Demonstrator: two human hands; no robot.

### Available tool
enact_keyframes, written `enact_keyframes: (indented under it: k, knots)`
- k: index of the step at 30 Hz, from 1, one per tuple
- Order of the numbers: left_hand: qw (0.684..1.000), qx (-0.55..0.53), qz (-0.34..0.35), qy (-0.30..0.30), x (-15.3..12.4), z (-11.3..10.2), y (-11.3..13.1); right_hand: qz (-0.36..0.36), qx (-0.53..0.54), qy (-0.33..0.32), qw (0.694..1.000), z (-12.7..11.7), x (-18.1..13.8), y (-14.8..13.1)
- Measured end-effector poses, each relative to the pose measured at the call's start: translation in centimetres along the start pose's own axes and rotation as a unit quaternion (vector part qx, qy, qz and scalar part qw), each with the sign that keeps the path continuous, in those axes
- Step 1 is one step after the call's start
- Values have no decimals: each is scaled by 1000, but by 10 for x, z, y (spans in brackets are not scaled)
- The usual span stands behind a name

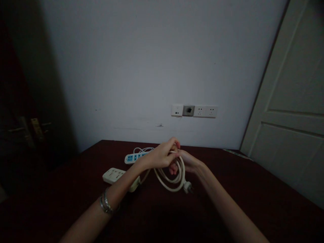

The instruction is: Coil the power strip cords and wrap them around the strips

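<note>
A white power cord [174, 190] hangs in loose loops below my two hands, which meet over the dark table. My left hand [164, 153] is closed on the top of the coil, its fingers bent over the cord. My right hand [186, 160] comes in from the right behind the loops, its fingers curled around the cord and partly hidden. The cord's plug [187, 186] dangles at the lower right of the coil, prongs outward. From the coil the cord runs left to a white power strip [113, 174] lying on the table, partly covered by my left forearm.
A second power strip [136, 157] with blue sockets lies behind my left hand, its thin white cord [143, 149] looped beside it. The dark red table [215, 202] meets a wall with a row of outlets [205, 111]. A white door [291, 111] stands at the right.
</note>
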State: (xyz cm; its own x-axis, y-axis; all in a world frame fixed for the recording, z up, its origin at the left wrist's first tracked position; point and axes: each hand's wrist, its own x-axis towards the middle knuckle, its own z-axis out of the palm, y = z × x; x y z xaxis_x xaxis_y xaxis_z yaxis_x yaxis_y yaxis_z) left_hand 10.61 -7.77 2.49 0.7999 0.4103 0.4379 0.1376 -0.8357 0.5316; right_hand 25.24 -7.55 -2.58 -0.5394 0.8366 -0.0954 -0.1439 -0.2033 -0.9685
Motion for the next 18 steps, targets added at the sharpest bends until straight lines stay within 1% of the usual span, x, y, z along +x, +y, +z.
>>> enact_keyframes:
  k: [2, 5, 7, 8, 10, 13, 16, 18]
  knots:
    - [997, -10, -6, 75, 5, 2, -10, -10, 6, -30, 999, -3, 0, -1]
    - [985, -21, -35, 170, 10, 3, -26, -27, 31, -48, 998, -12, 0, -2]
    - [976, -28, -54, 208, 12, 4, -36, -23, 44, -44, 998, -16, 0, -3]
    - [974, -37, -62, 216, 13, 5, -39, -19, 49, -40, 998, -18, 0, -3]
    - [973, -59, -74, 212, 13, 6, -46, -25, 65, -28, 997, -20, 0, -3]
    - [974, -89, -74, 194, 14, 9, -52, -51, 93, -14, 994, -18, 1, -4]
    - [980, -104, -72, 151, 15, 12, -58, -61, 109, 7, 992, -15, 1, -6]
    - [982, -115, -82, 121, 16, 13, -61, -54, 115, 35, 991, -13, 1, -8]
